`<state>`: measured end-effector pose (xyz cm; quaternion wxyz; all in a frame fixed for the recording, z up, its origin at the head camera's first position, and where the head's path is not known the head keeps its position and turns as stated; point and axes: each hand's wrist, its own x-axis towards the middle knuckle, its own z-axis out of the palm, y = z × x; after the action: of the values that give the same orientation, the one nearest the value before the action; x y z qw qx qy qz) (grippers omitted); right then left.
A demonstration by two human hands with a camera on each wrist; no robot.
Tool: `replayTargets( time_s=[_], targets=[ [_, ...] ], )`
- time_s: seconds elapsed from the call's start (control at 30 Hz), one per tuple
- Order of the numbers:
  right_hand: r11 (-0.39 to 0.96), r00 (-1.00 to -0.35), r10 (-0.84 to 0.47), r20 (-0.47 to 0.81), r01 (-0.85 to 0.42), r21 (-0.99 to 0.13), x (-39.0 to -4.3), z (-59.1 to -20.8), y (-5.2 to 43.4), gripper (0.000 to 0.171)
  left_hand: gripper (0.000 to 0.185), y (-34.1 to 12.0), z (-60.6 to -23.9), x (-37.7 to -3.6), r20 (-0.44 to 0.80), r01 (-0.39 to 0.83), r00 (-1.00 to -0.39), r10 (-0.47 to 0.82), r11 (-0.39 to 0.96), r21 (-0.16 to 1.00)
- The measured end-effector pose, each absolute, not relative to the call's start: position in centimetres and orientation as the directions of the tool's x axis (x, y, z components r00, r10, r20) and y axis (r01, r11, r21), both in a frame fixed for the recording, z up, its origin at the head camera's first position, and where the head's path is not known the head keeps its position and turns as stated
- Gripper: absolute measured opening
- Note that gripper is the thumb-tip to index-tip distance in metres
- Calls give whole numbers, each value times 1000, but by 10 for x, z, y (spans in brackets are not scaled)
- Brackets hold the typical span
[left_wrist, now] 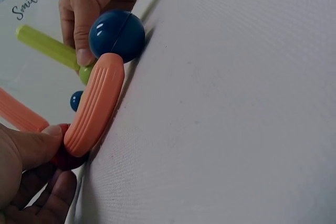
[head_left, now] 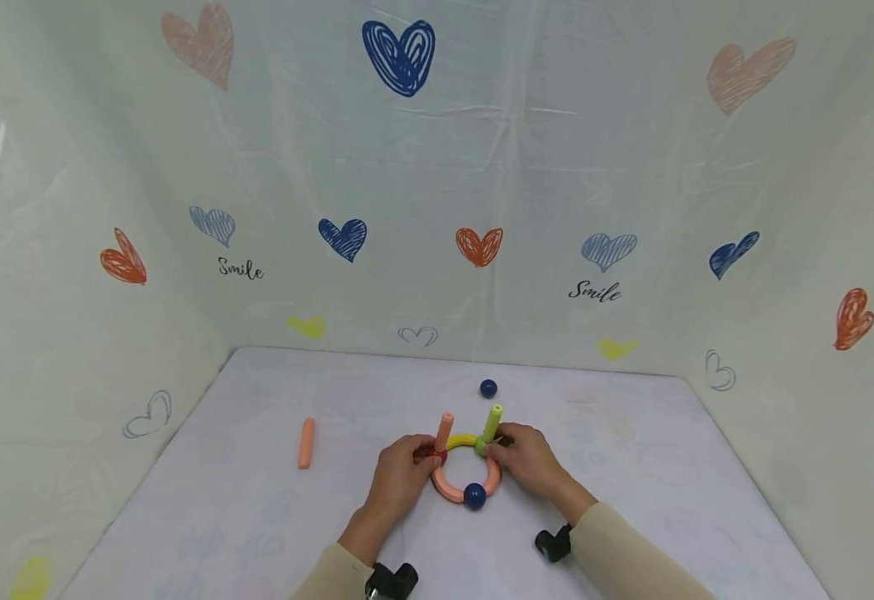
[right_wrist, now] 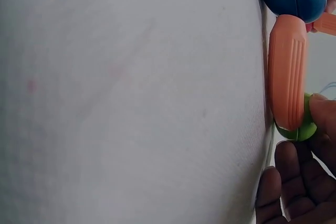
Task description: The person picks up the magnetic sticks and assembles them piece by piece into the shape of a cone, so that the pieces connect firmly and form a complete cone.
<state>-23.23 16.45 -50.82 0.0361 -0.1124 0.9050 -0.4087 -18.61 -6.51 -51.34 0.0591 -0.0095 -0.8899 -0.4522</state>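
Observation:
A ring of curved rods and balls lies on the table in front of me. Its near side has two orange curved rods meeting at a blue ball; a yellow curved rod spans the far side. My left hand pinches the red ball at the ring's left, from which an orange straight rod stands up. My right hand pinches the green ball at the right, where a light green straight rod rises, leaning slightly. Fingers partly hide both pinched balls.
Beyond the ring lies a loose blue ball. An orange straight rod rests on the left part of the white table. A curtain printed with hearts hangs along the back and sides.

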Motion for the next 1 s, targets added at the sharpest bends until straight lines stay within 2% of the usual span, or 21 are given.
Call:
replayTargets(
  time_s=[0.33, 0.6, 1.0],
  targets=[
    [648, -984, -180, -16, -106, -754, -229, -506, 161, 26, 29, -67, -513, -194, 99, 62, -995, -30, 590, 805],
    [694, -984, -179, 3, -128, -708, -228, -508, 162, 31, 32, -66, -514, -197, 94, 71, -996, -9, 589, 805],
    [704, -984, -178, -2, -126, -699, -226, -509, 162, 34, 33, -65, -514, -197, 72, 36, -997, -37, 592, 805]
  ],
)
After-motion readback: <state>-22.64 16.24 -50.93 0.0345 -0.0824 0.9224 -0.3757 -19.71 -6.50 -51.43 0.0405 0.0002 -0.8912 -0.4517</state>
